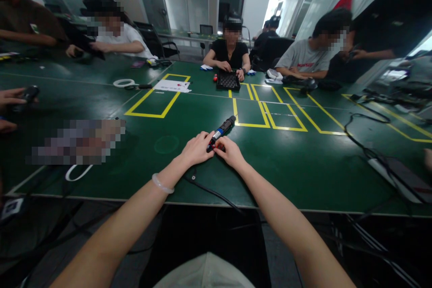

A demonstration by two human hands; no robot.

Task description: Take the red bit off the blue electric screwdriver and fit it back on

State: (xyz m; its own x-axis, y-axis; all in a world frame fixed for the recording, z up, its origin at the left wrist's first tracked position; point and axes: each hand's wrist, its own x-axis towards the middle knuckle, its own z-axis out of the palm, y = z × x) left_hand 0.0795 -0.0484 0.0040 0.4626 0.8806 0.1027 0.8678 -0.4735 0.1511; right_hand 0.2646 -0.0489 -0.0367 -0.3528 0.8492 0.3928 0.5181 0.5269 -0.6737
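On the green table a slim black handheld device [223, 129] lies slantwise, its narrow tip pointing away to the right. Its body looks opened up, showing a silver and blue cylinder and bits of red near the close end. My left hand [198, 149], with a pale bracelet at the wrist, grips the device from the left side. Fingers curled, my right hand [231, 152] pinches at the close end, where something dark and reddish shows; what exactly it holds is hidden. A black cable [216, 195] runs on the table below my hands.
Yellow tape outlines [251, 125] mark the table. Across from me a person handles a black tray [228, 81]; several others work around. White paper [171, 85] and a white tape roll [123, 83] lie back left. Right are cables [357, 144] and a pale flat box [401, 180].
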